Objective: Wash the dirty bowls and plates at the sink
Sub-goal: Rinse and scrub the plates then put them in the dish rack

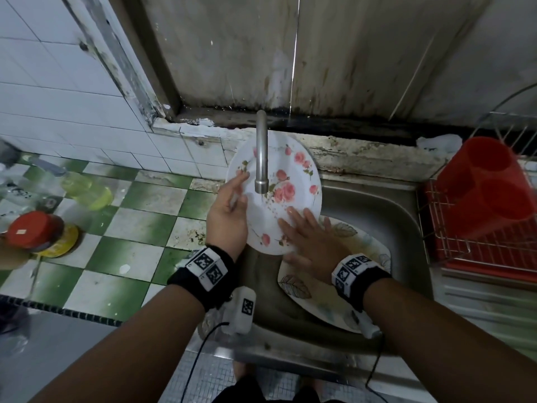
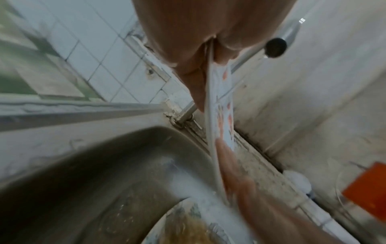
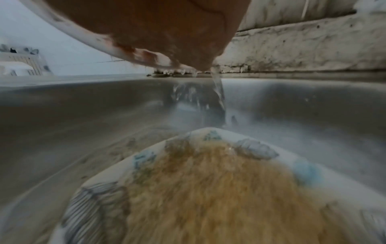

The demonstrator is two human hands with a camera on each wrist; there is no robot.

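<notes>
A white plate with pink roses (image 1: 290, 181) is held tilted under the faucet (image 1: 261, 158). My left hand (image 1: 235, 196) grips its left rim, thumb on the face and fingers behind; the left wrist view shows the plate (image 2: 221, 102) edge-on in that hand (image 2: 188, 41). My right hand (image 1: 308, 237) lies flat with straight fingers on the plate's lower right face. Water (image 3: 218, 89) runs off the right hand (image 3: 167, 33) and the plate's rim (image 3: 69, 28). A leaf-patterned plate (image 1: 305, 298) smeared with yellow-brown residue (image 3: 208, 189) lies in the steel sink (image 1: 377, 216).
A red utensil holder (image 1: 488, 187) stands in a wire dish rack (image 1: 465, 248) right of the sink. On the green-and-white tiled counter at the left stand a yellow-green bottle (image 1: 87, 190) and a red-lidded jar (image 1: 32, 231). A stained wall rises behind the faucet.
</notes>
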